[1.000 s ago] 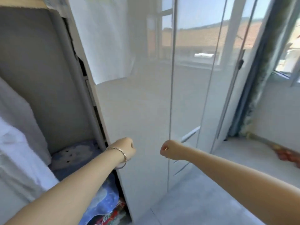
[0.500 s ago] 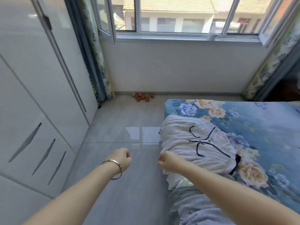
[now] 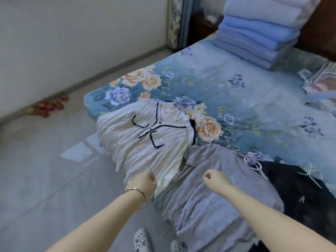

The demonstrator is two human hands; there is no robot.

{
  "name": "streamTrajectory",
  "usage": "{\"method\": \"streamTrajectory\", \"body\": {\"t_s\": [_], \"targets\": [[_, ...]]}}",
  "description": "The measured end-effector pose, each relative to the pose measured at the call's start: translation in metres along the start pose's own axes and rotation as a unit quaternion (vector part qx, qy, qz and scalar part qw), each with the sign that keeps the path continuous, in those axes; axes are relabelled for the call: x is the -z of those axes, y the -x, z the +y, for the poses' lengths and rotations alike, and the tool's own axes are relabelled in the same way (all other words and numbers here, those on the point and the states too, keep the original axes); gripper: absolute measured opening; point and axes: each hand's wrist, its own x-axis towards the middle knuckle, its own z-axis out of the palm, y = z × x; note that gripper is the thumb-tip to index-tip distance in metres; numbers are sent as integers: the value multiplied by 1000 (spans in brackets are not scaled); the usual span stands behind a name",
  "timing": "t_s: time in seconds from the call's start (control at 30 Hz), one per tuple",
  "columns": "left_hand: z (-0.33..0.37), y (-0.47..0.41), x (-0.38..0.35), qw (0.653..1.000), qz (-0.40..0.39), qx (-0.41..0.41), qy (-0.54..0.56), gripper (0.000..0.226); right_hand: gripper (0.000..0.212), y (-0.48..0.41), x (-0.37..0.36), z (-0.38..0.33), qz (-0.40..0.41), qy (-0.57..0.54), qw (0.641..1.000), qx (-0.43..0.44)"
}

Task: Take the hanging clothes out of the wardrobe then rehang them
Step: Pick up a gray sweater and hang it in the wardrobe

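Left grip [image 3: 145, 182], a bare hand with a thin bracelet [image 3: 136, 191] on its wrist, is clenched into a fist and sits in front of the near hem of a cream ribbed top [image 3: 138, 142]. No cloth shows between its fingers, and whether it touches the hem cannot be told. Right grip [image 3: 216, 180] is also clenched into a fist with nothing in it, held over a lilac garment [image 3: 209, 211], a little apart from the left one. Both forearms reach in from the near edge. The cream ribbed top, trimmed with a dark beaded line at the neck, lies spread on the near left corner of the bed [image 3: 236, 84], its left side hanging over the edge toward the floor [image 3: 45, 170]. The lilac garment lies crumpled just right of it, touching it, and drapes off the bed's near side. A black garment [image 3: 300, 197] with pale ribbon bows lies right of the lilac one. The bed wears a blue sheet printed with roses, and at its far right end stands a stack of folded blue blankets [image 3: 258, 33]. A flowered curtain [image 3: 174, 22] hangs at the far wall. Small red round things [image 3: 49, 107] lie on the floor by the wall at far left. Two white perforated slippers [image 3: 141, 240] show at the near edge.
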Motion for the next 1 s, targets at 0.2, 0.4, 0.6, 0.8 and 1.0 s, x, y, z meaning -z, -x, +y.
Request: {"method": "streamTrajectory", "body": {"t_s": [0.2,0.4,0.6,0.8,1.0], "targets": [[49,-56,-34,993,-55,-74,-79,20,22,-16,-12,97,69,-98,982,-145],[109,-93,-96,984,-101,-88,-115,18,19,-33,-28,182,96,-185,953,-219],[177,-139,-167,984,-103,-65,-130,19,23,-95,-9,268,109,-141,960,-214],[214,-186,-223,987,-97,-38,-124,26,42,-183,16,333,142,-81,959,-231],[223,-209,-232,988,-108,-9,-112,20,31,-220,13,357,115,-162,934,-296]]}}
